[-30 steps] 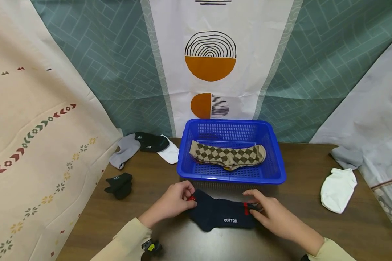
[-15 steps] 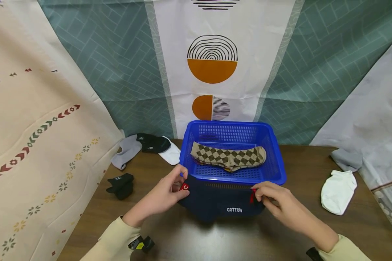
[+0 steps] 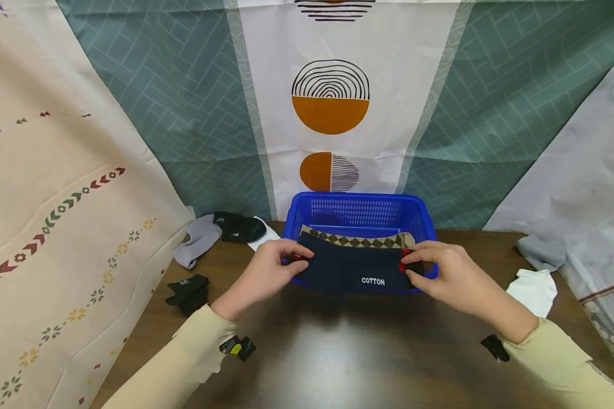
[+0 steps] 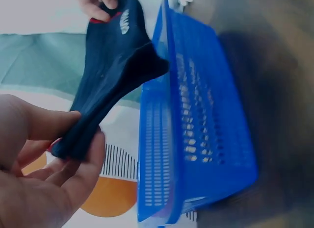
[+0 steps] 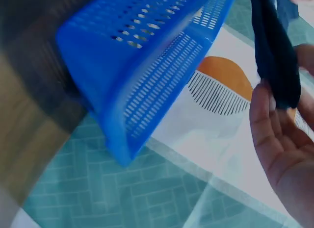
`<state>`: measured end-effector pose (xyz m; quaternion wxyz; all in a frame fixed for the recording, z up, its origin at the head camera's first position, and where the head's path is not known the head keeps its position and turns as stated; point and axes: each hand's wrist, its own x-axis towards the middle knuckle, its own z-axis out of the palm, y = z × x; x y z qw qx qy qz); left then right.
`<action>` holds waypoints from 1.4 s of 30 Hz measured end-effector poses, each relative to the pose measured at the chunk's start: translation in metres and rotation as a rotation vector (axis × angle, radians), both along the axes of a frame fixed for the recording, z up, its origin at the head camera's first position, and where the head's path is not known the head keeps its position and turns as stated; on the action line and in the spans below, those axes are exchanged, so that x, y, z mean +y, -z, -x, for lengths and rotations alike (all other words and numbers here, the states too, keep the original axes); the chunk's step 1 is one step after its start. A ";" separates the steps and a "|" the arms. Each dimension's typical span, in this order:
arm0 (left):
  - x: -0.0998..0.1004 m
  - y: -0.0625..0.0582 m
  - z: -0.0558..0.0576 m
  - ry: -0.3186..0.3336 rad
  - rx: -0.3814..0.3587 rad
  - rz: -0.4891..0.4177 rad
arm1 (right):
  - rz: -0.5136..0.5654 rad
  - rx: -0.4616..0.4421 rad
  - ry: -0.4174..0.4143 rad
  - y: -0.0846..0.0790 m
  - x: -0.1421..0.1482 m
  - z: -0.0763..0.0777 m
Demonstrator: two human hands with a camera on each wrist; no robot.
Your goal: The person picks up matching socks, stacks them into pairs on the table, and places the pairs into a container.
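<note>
Both hands hold a dark navy sock (image 3: 358,267) stretched sideways over the front part of a blue plastic basket (image 3: 358,209). The left hand (image 3: 269,274) pinches the sock's toe end between thumb and fingers, where a bit of red shows. At the other end, the right hand (image 3: 455,281) pinches the cuff by its red stripe. White "COTTON" lettering faces up. Behind the navy sock, a strip of a beige and brown diamond-patterned sock (image 3: 355,241) shows inside the basket; its lower part is hidden. In the left wrist view the sock (image 4: 110,66) hangs beside the basket's rim.
On the left lie a grey sock (image 3: 198,240), a black sock (image 3: 239,227), a partly covered white sock (image 3: 266,232) and a folded black sock (image 3: 188,292). To the right are a grey sock (image 3: 541,252) and a white sock (image 3: 534,291), partly behind the right forearm.
Both hands have lifted the navy sock off the table and carried it forward, from in front of the basket to over it. It now covers much of the diamond-patterned sock.
</note>
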<state>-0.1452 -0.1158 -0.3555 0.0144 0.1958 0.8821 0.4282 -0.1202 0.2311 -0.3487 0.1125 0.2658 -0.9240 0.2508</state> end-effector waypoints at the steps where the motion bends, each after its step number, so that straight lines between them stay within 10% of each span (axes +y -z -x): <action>1: 0.002 -0.001 0.006 -0.014 0.025 0.006 | -0.012 0.014 0.014 -0.002 -0.002 0.006; 6: 0.011 -0.003 0.044 -0.076 0.089 0.059 | -0.067 0.000 0.089 -0.010 -0.009 0.039; 19: 0.037 0.020 0.119 -0.034 -0.089 0.282 | -0.265 -0.313 0.146 0.014 -0.013 0.119; 28: 0.047 0.037 0.139 0.002 -0.135 0.395 | -0.404 -0.336 0.062 0.032 -0.019 0.141; 42: 0.054 0.043 0.141 0.013 -0.265 0.532 | -0.613 -0.374 -0.032 0.049 -0.032 0.156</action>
